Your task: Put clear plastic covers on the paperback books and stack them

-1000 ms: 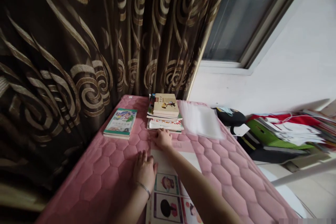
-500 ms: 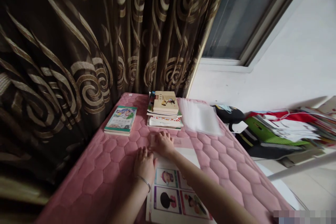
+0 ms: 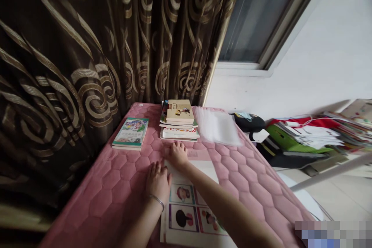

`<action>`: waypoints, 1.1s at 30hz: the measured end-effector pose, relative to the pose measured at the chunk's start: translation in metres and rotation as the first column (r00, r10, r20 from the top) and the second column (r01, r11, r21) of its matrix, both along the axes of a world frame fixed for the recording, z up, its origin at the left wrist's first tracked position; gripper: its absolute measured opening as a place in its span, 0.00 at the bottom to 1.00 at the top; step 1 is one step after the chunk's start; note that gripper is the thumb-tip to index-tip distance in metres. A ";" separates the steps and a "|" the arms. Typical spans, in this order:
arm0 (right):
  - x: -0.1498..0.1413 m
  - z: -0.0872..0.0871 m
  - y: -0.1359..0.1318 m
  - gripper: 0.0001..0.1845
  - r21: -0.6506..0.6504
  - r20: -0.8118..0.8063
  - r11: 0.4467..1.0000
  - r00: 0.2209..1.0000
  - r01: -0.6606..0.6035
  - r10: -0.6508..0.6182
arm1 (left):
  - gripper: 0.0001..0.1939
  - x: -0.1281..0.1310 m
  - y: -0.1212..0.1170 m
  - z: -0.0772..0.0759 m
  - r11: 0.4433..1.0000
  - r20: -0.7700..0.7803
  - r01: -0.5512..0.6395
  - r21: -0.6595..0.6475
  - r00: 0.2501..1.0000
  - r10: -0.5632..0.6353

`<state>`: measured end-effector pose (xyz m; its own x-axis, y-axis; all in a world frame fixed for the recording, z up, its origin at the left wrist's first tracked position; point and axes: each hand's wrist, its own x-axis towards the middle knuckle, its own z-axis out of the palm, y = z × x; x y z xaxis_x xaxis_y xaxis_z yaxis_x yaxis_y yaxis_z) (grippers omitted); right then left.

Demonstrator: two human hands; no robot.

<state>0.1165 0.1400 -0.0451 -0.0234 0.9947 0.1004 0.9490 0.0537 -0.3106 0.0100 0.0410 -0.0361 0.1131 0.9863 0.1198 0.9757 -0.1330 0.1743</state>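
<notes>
A book with cartoon pictures in coloured frames [image 3: 182, 219] lies on the pink quilted mattress [image 3: 116, 197] in front of me. Clear plastic film [image 3: 200, 155] reaches past the book's far edge. My right hand [image 3: 178, 155] rests palm down at the far left corner of that film, fingers laid forward. Beside the book's upper left edge, my left hand [image 3: 158, 181] lies flat with its fingers stretched out, a thin bangle round the wrist. My right forearm crosses over the book and hides part of its right side.
Beyond my hands stands a stack of books [image 3: 178, 122]. A book with a green-edged cover [image 3: 130, 133] lies left of it, and clear plastic sheets [image 3: 221, 128] lie right. A patterned curtain [image 3: 139, 38] hangs behind. Papers [image 3: 314, 135] and bags are piled past the right edge.
The view has shifted slightly, so everything sits a little further left. Both hands keep nearly the same places at the book's far left side.
</notes>
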 end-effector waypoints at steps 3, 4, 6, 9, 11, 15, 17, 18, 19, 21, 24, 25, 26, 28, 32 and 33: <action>0.009 -0.003 -0.014 0.35 -0.023 -0.035 0.991 0.991 -0.134 0.133 | 0.19 0.001 0.001 0.002 1.000 -0.016 -0.003 -0.009 1.000 0.002; 0.011 -0.003 -0.016 0.36 -0.030 -0.041 0.987 0.987 -0.156 0.155 | 0.19 0.001 0.001 0.002 1.000 -0.018 -0.003 -0.011 1.000 0.003; 0.013 0.000 -0.012 0.39 -0.039 -0.035 0.990 0.990 -0.136 0.134 | 0.19 0.001 0.001 0.002 1.000 -0.015 0.000 -0.008 1.000 0.000; 0.010 0.008 0.004 0.39 -0.058 -0.018 0.997 0.999 -0.047 0.046 | 0.18 0.000 0.001 0.001 1.000 -0.008 0.003 -0.007 1.000 -0.003; 0.007 0.013 0.016 0.32 -0.076 -0.019 0.997 1.000 -0.010 0.009 | 0.18 0.000 0.002 -0.001 1.000 -0.008 0.005 -0.009 1.000 -0.005; 0.001 0.017 0.031 0.24 -0.083 -0.009 0.996 0.999 0.029 -0.030 | 0.18 0.000 0.002 0.000 1.000 -0.005 0.011 -0.014 1.000 -0.011; -0.003 0.016 0.029 0.26 -0.060 -0.002 0.997 0.999 0.047 -0.047 | 0.19 0.000 0.001 0.002 1.000 -0.007 0.009 -0.013 1.000 -0.009; -0.006 0.014 0.026 0.26 -0.044 0.003 0.997 0.998 0.059 -0.059 | 0.19 0.000 0.001 0.003 1.000 -0.011 0.006 -0.012 1.000 -0.006; -0.008 0.011 0.021 0.26 -0.027 0.009 0.997 0.998 0.067 -0.067 | 0.19 0.000 0.001 0.004 1.000 -0.015 0.004 -0.010 1.000 -0.004; -0.009 0.005 0.008 0.26 -0.002 0.023 0.999 0.999 0.039 -0.039 | 0.18 0.000 0.001 0.005 1.000 -0.025 0.004 -0.009 1.000 -0.004; 0.001 -0.003 -0.017 0.28 0.017 0.025 0.983 0.983 -0.182 0.181 | 0.18 -0.001 0.001 0.003 1.000 -0.034 0.008 0.001 0.999 -0.008; 0.009 -0.005 -0.026 0.30 0.010 0.017 0.963 0.963 -0.271 0.270 | 0.19 -0.001 0.002 0.003 1.000 -0.034 0.013 0.006 0.999 -0.012; 0.018 -0.005 -0.035 0.32 -0.011 0.009 0.938 0.938 -0.345 0.345 | 0.19 -0.002 0.002 0.003 1.000 -0.034 0.017 0.011 0.999 -0.016; 0.042 -0.004 -0.051 0.32 -0.055 -0.010 0.904 0.905 -0.424 0.425 | 0.19 -0.002 0.003 0.002 0.999 -0.036 0.029 0.019 0.999 -0.029; 0.096 0.001 -0.082 0.30 -0.085 -0.008 0.915 0.919 -0.394 0.395 | 0.19 -0.002 0.002 0.003 0.999 -0.058 0.039 0.027 0.998 -0.037; 0.109 0.002 -0.090 0.29 -0.089 -0.003 0.934 0.937 -0.347 0.348 | 0.19 -0.002 0.002 0.003 0.999 -0.062 0.034 0.028 0.998 -0.032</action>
